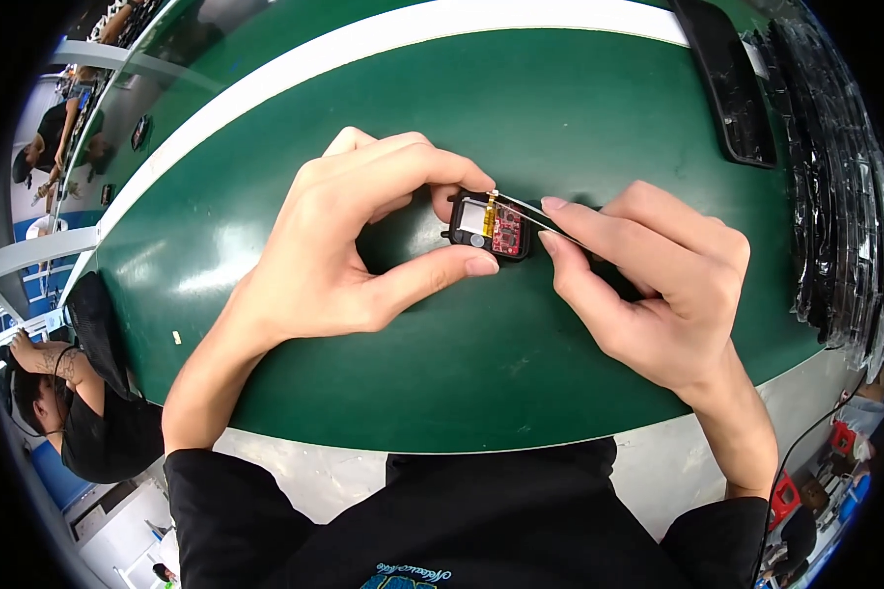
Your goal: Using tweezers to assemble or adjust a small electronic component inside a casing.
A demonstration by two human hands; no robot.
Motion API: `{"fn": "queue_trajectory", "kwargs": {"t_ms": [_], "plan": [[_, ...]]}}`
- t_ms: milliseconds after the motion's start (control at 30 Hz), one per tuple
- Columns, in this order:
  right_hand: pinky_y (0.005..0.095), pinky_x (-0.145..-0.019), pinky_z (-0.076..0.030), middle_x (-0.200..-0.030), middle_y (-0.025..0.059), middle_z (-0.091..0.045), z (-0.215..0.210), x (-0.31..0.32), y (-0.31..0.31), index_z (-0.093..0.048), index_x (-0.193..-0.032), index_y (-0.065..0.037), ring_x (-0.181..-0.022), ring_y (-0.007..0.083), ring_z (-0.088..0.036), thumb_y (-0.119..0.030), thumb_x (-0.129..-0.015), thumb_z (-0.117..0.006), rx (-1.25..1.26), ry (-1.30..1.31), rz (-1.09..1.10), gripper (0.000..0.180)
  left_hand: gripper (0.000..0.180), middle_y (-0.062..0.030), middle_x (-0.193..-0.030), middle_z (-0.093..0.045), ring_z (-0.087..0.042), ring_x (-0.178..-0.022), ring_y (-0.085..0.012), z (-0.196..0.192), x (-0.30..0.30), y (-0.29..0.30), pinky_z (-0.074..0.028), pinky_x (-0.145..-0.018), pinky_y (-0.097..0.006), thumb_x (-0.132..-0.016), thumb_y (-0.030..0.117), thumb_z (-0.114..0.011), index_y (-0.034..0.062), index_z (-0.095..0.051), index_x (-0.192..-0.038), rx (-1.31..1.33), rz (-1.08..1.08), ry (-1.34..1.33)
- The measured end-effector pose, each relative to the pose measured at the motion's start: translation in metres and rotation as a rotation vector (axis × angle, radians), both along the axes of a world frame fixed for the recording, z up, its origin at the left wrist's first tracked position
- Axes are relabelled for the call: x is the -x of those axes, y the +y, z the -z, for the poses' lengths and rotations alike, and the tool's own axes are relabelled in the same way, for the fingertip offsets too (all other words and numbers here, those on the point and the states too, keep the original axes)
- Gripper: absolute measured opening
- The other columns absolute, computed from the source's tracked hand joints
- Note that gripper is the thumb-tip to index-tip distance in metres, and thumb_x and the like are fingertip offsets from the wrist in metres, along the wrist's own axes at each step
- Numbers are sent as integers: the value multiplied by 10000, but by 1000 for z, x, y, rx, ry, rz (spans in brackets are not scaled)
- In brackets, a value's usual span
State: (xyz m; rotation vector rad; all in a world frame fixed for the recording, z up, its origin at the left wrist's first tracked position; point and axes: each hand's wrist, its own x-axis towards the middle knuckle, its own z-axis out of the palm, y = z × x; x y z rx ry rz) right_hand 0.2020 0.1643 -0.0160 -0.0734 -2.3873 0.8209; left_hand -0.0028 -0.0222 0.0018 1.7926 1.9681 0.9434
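Note:
A small black device housing lies face up on the green table, its inside exposed. Within it sit a red circuit board, a whitish rectangular part and a yellow flex cable. My left hand grips the housing, thumb along its near edge and index finger at its far edge. Between the thumb and index finger of my right hand is a pair of thin metal tweezers. Their tips reach the top end of the flex cable; whether they pinch it, I cannot tell.
A green table spreads under both hands. At the far right lie a black tray and a stack of clear and black plastic packaging. A white strip runs along the far side. Another person sits at the left.

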Motion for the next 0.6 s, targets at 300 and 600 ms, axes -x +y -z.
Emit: {"fn": "queue_trajectory", "kwargs": {"t_ms": [300, 600], "plan": [[289, -499, -338, -681, 30, -641, -2, 1, 4, -888, -1066, 2, -540, 102, -523, 57, -856, -884, 144, -55, -46, 216, 543, -39, -983, -773, -529, -783, -166, -1, 12, -2, -370, -744, -321, -764, 243, -1001, 56, -821, -1241, 37, 55, -27], [283, -518, -325, -659, 30, -652, -5, -1, 7, -894, -1027, 0, -556, 84, -528, 35, -874, -876, 305, -141, -76, 158, 590, -77, -1063, -810, -685, -904, -190, -2, 16, -1, -399, -849, -332, -774, 299, -998, 22, -813, -1260, 57, 135, -76]]}}
